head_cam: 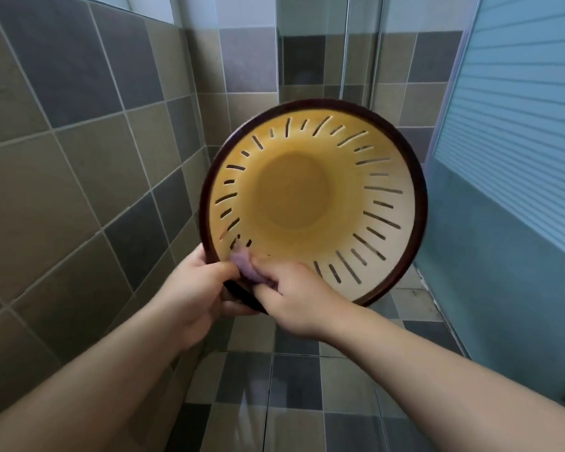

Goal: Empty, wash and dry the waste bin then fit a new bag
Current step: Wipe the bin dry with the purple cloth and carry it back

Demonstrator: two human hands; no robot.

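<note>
Both forearms reach fwd. L hand (199,288) grips bin (313,203) by its lower dark rim, held up, mouth tipped toward me. R hand (299,303) fingers curled round purple cloth (247,267), pressed to inner wall just beside rim. Tiled wall (79,141) on L.

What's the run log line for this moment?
stage: wiping | left hand: grips bin rim | right hand: rubs cloth inside rim

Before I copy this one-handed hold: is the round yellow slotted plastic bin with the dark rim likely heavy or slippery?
The round yellow slotted plastic bin is probably light: the left hand holds it up by the rim alone. Probably stiff, keeping its shape. Possibly slippery if wet.
</note>
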